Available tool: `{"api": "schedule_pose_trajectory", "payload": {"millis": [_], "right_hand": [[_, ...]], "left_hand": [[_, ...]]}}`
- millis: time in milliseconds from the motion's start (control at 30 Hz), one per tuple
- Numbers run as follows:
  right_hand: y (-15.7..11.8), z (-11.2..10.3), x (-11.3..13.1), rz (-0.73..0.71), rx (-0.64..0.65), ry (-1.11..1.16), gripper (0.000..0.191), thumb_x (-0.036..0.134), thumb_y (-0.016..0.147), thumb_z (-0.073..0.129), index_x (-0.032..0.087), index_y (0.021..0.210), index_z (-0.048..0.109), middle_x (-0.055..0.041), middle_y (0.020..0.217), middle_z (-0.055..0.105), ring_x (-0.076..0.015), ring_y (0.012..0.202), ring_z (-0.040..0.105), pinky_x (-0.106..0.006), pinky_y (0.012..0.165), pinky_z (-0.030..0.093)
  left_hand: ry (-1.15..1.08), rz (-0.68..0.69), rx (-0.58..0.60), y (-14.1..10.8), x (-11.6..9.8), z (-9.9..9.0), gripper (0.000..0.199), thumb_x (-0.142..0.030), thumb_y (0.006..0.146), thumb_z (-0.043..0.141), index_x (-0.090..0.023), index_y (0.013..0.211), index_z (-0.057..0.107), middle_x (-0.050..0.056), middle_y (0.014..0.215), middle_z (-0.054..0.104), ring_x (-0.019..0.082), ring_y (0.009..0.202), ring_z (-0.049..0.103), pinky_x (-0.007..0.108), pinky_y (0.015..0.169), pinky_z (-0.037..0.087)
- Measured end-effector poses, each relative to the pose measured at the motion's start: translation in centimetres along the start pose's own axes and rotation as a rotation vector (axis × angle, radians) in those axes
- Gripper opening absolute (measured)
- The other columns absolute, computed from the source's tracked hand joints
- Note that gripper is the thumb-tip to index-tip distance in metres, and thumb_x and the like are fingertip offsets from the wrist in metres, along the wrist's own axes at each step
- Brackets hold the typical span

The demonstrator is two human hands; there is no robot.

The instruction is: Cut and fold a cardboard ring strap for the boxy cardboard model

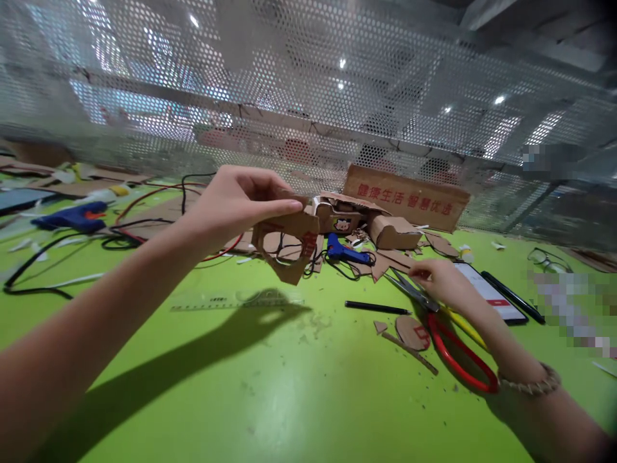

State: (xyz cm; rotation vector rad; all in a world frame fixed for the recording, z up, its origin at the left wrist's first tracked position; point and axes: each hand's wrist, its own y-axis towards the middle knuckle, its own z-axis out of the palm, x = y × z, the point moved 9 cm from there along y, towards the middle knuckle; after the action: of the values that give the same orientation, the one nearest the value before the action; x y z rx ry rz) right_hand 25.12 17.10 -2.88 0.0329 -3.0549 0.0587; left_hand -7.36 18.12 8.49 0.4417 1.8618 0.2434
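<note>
Your left forearm [110, 308] lies nearest, its left hand [263, 196] pinching the holed cardboard piece [292, 224] above the counter [270, 386]: grip lightly, sparing its narrow rim; right hand [443, 280] apart, by the scissors [428, 302], grip unclear.

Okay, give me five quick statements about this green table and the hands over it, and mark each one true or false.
1. The left hand holds a piece of cardboard with a hole in it. True.
2. A round cardboard piece lies left of the red handle of the scissors. True.
3. The fingers of the right hand are through that handle. False: they are near the blades.
4. A pair of glasses lies to the right of the phone. True.
5. Only one blue glue gun is in view. False: one lies at the far left, another beyond the black pen.
</note>
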Motion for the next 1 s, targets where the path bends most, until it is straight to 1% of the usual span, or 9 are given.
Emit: {"api": "schedule_pose_trajectory", "payload": {"millis": [67, 133, 233, 300, 400, 500, 633, 833, 1000], "right_hand": [[0.7, 0.1, -1.7, 0.059, 0.027, 0.003, 0.021, 0.032, 0.091, 0.054, 0.017, 0.103, 0.061, -0.0050, 0.106, 0.063, -0.0168, 0.089, 0.062, -0.036, 0.078, 0.052], [1.3, 0.8, -2.5, 0.087, 0.056, 0.021, 0.023, 0.033, 0.091, 0.055, 0.016, 0.106, 0.060, -0.0050, 0.107, 0.063, -0.0172, 0.089, 0.062, -0.036, 0.077, 0.053], [2.0, 1.9, -2.6, 0.114, 0.071, 0.039, 0.026, 0.034, 0.090, 0.055, 0.016, 0.108, 0.059, -0.0055, 0.108, 0.062, -0.0180, 0.089, 0.062, -0.036, 0.076, 0.053], [2.1, 2.0, -2.4, 0.115, 0.067, 0.045, 0.026, 0.034, 0.091, 0.055, 0.016, 0.109, 0.059, -0.0057, 0.109, 0.062, -0.0182, 0.091, 0.062, -0.037, 0.077, 0.053], [1.2, 1.1, -3.0, 0.101, 0.056, 0.037, 0.025, 0.033, 0.091, 0.055, 0.016, 0.108, 0.060, -0.0055, 0.109, 0.062, -0.0182, 0.091, 0.062, -0.037, 0.078, 0.053], [-0.5, 0.4, -4.8, 0.123, 0.071, -0.007, 0.023, 0.033, 0.090, 0.055, 0.016, 0.105, 0.061, -0.0049, 0.105, 0.063, -0.0172, 0.088, 0.062, -0.036, 0.077, 0.053], [-2.2, 0.9, -7.3, 0.203, 0.088, -0.059, 0.021, 0.033, 0.090, 0.055, 0.017, 0.103, 0.061, -0.0052, 0.104, 0.063, -0.0161, 0.086, 0.062, -0.035, 0.075, 0.053], [-0.9, 3.2, -6.8, 0.155, 0.096, 0.009, 0.025, 0.034, 0.090, 0.055, 0.016, 0.107, 0.060, -0.0051, 0.106, 0.062, -0.0177, 0.089, 0.062, -0.037, 0.077, 0.053], [0.1, 3.4, -7.2, 0.177, 0.097, 0.018, 0.026, 0.033, 0.090, 0.055, 0.016, 0.110, 0.059, -0.0067, 0.111, 0.061, -0.0182, 0.092, 0.061, -0.038, 0.079, 0.052]], "left_hand": [[-0.007, 0.027, -0.003, 0.0, -0.3, 0.1, 0.013, -0.022, 0.066, 0.071, -0.013, 0.072, 0.065, 0.000, 0.065, 0.066, 0.012, 0.062, 0.062, 0.020, 0.058, 0.050], [0.002, 0.033, 0.008, 0.1, -0.4, 0.5, 0.011, -0.021, 0.063, 0.071, -0.014, 0.069, 0.067, 0.001, 0.064, 0.067, 0.013, 0.061, 0.062, 0.020, 0.056, 0.050], [0.037, -0.008, 0.068, 0.0, -0.2, 1.6, 0.005, -0.018, 0.063, 0.069, -0.015, 0.068, 0.068, 0.000, 0.060, 0.066, 0.014, 0.061, 0.063, 0.019, 0.054, 0.049], [0.047, -0.018, 0.108, -0.1, -0.3, 2.2, 0.003, -0.016, 0.064, 0.068, -0.016, 0.066, 0.068, -0.001, 0.056, 0.064, 0.014, 0.061, 0.063, 0.019, 0.054, 0.048], [0.047, 0.006, 0.123, -0.3, -0.5, 2.5, 0.003, -0.018, 0.063, 0.069, -0.016, 0.065, 0.067, -0.002, 0.053, 0.062, 0.014, 0.060, 0.063, 0.017, 0.053, 0.048], [0.056, 0.026, 0.142, -0.3, -0.4, 2.7, 0.007, -0.022, 0.062, 0.070, -0.017, 0.067, 0.068, -0.001, 0.057, 0.065, 0.014, 0.059, 0.063, 0.016, 0.050, 0.047], [0.063, 0.051, 0.211, -0.5, -0.1, 3.5, 0.010, -0.025, 0.061, 0.070, -0.018, 0.068, 0.070, -0.001, 0.061, 0.067, 0.011, 0.056, 0.060, 0.014, 0.046, 0.043], [0.127, 0.122, 0.360, -1.3, -0.5, 5.7, 0.010, -0.027, 0.064, 0.069, -0.018, 0.067, 0.070, 0.001, 0.061, 0.066, 0.012, 0.056, 0.060, 0.017, 0.048, 0.046], [0.152, 0.156, 0.390, -1.8, -1.1, 6.3, 0.010, -0.027, 0.066, 0.068, -0.018, 0.068, 0.071, 0.000, 0.062, 0.067, 0.011, 0.056, 0.060, 0.014, 0.048, 0.046]]}}
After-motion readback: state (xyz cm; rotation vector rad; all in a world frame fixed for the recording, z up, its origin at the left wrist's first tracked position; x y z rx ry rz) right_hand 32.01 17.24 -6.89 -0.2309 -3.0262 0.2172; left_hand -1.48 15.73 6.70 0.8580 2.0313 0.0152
